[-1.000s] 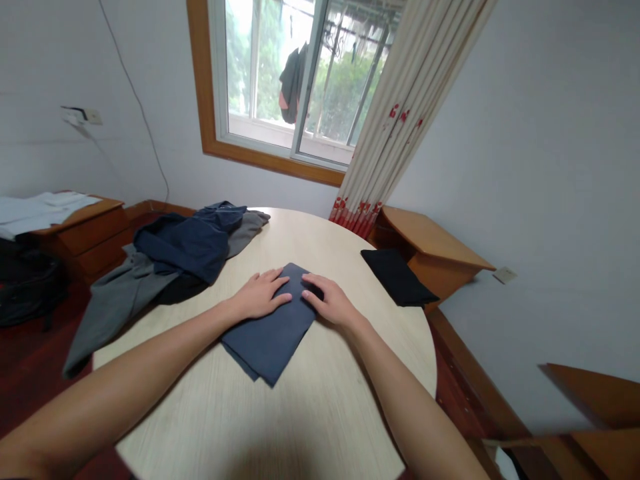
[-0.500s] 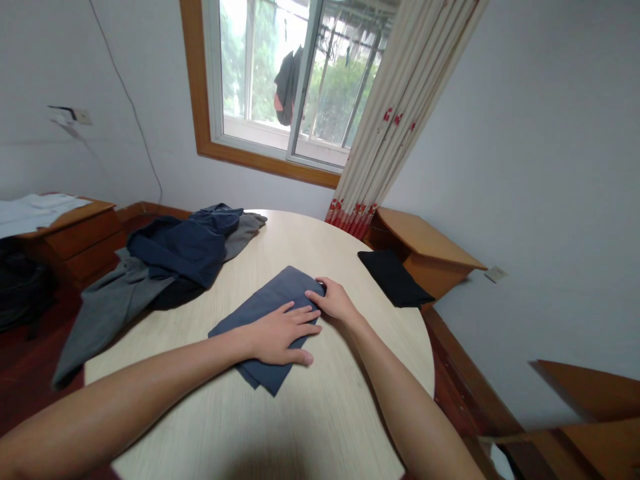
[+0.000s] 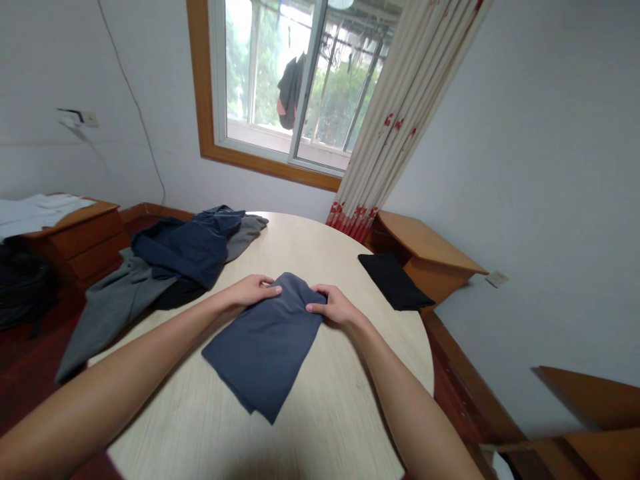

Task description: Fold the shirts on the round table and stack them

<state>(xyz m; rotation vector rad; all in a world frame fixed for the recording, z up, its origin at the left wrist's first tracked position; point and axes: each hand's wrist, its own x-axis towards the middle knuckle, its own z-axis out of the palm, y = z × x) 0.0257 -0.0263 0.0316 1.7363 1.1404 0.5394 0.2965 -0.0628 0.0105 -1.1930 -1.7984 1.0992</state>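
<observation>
A folded blue-grey garment [image 3: 265,350] lies on the round pale wooden table [image 3: 320,427] in front of me. My left hand [image 3: 255,291] grips its far left edge, thumb on top and fingers beneath. At the far right corner, my right hand [image 3: 333,303] pinches the cloth the same way. The fabric bulges slightly between the two hands, while its near end rests flat on the tabletop. What kind of garment it is cannot be made out.
A loose heap of navy and grey clothes [image 3: 185,250] hangs over the table's left side. On the right edge lies a folded black cloth [image 3: 395,280]. Behind it stands a wooden desk [image 3: 430,243]; a wooden cabinet [image 3: 90,233] is at the left.
My left hand has lifted off the middle of the garment and taken its far left edge. My right hand keeps the far right corner. The cloth's near end has shifted slightly toward me.
</observation>
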